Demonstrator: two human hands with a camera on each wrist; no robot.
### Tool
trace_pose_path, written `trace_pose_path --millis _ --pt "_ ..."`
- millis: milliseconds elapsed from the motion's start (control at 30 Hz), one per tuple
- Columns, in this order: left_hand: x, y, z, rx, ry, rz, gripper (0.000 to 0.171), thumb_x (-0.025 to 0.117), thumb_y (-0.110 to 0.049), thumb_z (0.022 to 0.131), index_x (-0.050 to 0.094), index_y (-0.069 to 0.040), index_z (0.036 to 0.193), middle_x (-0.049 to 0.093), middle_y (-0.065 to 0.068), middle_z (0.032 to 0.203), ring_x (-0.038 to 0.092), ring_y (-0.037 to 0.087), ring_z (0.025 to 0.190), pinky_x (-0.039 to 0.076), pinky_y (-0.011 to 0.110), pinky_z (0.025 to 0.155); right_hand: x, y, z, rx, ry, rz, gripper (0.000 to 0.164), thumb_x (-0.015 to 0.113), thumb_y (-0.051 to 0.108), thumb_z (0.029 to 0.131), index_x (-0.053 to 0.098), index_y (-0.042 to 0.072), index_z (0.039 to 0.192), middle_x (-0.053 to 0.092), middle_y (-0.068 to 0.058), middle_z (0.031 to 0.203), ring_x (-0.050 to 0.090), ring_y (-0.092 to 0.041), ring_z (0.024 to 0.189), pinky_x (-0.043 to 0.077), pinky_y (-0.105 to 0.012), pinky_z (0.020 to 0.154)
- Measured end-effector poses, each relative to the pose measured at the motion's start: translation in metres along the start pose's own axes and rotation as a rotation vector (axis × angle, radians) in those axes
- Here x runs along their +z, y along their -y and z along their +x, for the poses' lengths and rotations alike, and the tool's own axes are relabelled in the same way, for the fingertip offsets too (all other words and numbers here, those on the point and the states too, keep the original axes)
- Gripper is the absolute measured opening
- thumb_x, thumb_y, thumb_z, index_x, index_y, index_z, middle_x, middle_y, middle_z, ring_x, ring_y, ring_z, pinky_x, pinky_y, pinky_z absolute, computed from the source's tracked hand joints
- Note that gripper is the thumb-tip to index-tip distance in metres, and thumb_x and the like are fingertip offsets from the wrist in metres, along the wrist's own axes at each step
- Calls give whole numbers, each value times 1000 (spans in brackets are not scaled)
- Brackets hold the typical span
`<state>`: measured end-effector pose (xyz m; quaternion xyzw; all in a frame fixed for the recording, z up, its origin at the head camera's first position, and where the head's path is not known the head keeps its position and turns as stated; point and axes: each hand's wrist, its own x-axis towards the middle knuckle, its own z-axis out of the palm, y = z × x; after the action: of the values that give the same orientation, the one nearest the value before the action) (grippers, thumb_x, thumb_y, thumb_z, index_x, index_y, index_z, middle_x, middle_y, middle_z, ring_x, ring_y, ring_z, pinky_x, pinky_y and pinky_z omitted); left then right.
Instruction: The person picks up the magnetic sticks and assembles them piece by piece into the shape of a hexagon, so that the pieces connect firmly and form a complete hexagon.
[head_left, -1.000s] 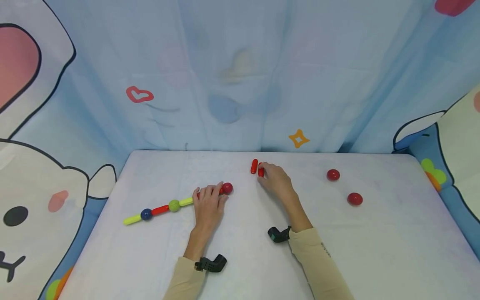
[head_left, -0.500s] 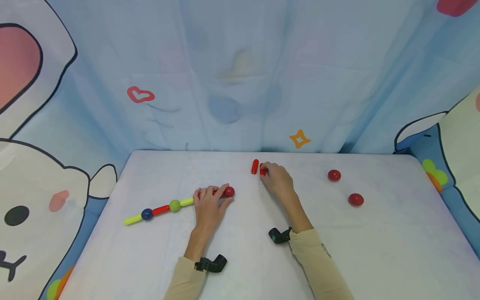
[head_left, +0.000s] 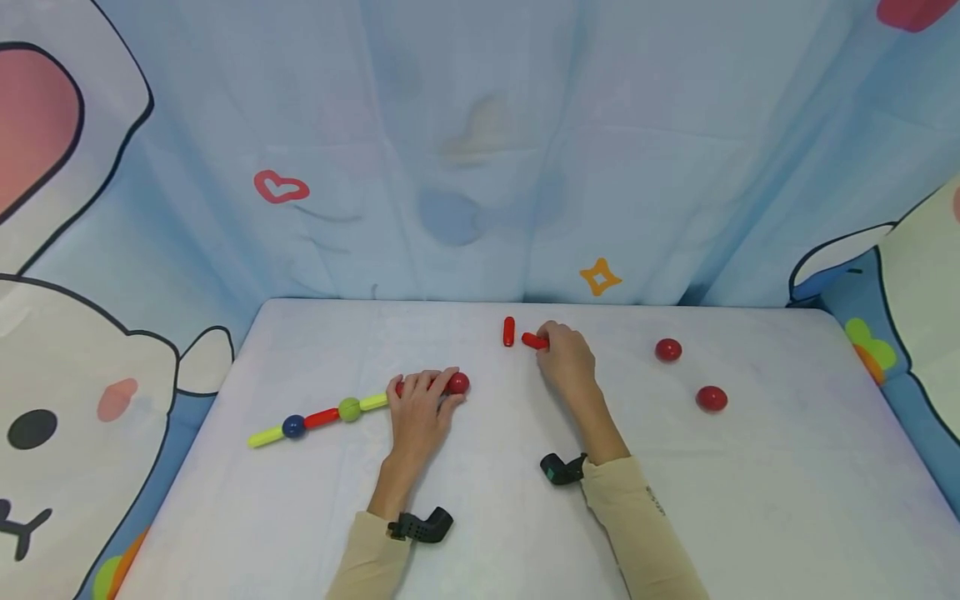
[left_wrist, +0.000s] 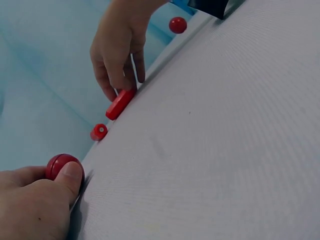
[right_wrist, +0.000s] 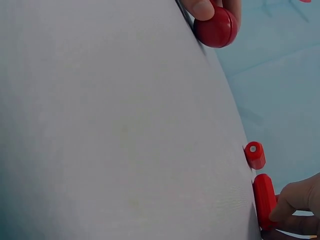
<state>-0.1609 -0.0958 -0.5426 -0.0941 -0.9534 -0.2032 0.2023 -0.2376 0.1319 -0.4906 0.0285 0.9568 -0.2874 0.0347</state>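
Note:
My left hand (head_left: 417,414) lies over the right part of a chain of joined rods and balls, its thumb and fingers gripping the red ball (left_wrist: 62,165) at that end. Leftward from the hand run a yellow-green rod (head_left: 373,402), a green ball (head_left: 349,409), a red rod (head_left: 322,418), a blue ball (head_left: 293,427) and another yellow-green rod (head_left: 266,437). The hand covers the chain's red stretch. With thumb and fingers, my right hand (head_left: 567,358) pinches one end of a loose red rod (right_wrist: 265,200), whose other end points left. Beside it lies a second loose red rod (head_left: 508,331).
Two loose red balls, a farther one (head_left: 668,350) and a nearer one (head_left: 711,399), sit on the right of the white table (head_left: 480,533). A blue printed curtain (head_left: 480,150) hangs behind the table's far edge.
My right hand has moved slightly right, turning its red rod from nearly upright in the head view to lying sideways. My left thumb and fingers have shifted onto the red end ball.

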Motion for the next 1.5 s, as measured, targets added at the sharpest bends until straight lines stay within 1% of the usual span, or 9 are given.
trace_pose_path --millis 233,467,567,667,733,833,1000,1267,1500 --pt "1 1 0 24 -9 -12 41 69 -35 89 61 -25 127 67 1 116 55 22 112 26 58 108 0 -5 2 -24 21 -44 37 65 11 89 60 5 125 61 -18 114 56 -32 101 56 -46 85" --pt "1 1 0 32 -11 -17 40 69 -34 88 61 -26 127 68 1 114 57 22 110 25 58 108 0 -6 2 -25 34 -55 35 66 11 89 61 5 123 61 -17 114 56 -32 102 55 -46 88" --pt "0 0 1 28 -13 -24 40 69 -33 88 61 -26 127 68 1 114 57 22 110 25 59 108 -3 -7 2 -54 66 21 33 62 10 91 61 4 123 61 -18 117 56 -32 104 53 -47 92" --pt "-1 0 2 14 -17 -30 41 69 -33 89 60 -26 128 68 2 114 57 23 109 24 59 109 -5 -6 1 -108 129 150 32 59 11 93 61 3 124 61 -18 121 57 -33 108 51 -46 96" --pt "-2 -1 2 -3 -11 -30 42 68 -33 89 59 -26 130 67 3 113 57 23 110 24 58 110 -6 -5 0 -145 173 225 32 58 12 94 61 3 124 61 -18 124 58 -33 110 51 -46 97" --pt "-2 -1 2 -23 -4 -24 42 67 -33 90 58 -27 131 66 4 113 57 24 110 23 59 110 -3 -4 0 -182 223 292 31 60 13 94 62 3 123 63 -18 123 61 -32 108 53 -43 93" --pt "-2 -1 2 -48 5 -2 42 65 -32 92 56 -27 132 66 3 113 57 24 111 23 60 111 8 -5 -1 -209 275 360 32 63 16 93 64 5 122 65 -16 121 63 -29 104 55 -38 88" --pt "-1 0 1 -112 -10 6 45 65 -29 92 54 -27 136 65 4 116 56 25 113 22 61 111 19 5 -8 -257 346 452 30 66 16 89 69 6 118 69 -14 114 64 -22 94 53 -28 81" --pt "-3 0 1 -137 0 -5 46 65 -31 92 54 -28 136 65 4 117 55 25 114 21 59 112 24 13 -15 -288 356 461 27 66 14 89 71 6 114 71 -14 109 63 -16 87 50 -23 75"
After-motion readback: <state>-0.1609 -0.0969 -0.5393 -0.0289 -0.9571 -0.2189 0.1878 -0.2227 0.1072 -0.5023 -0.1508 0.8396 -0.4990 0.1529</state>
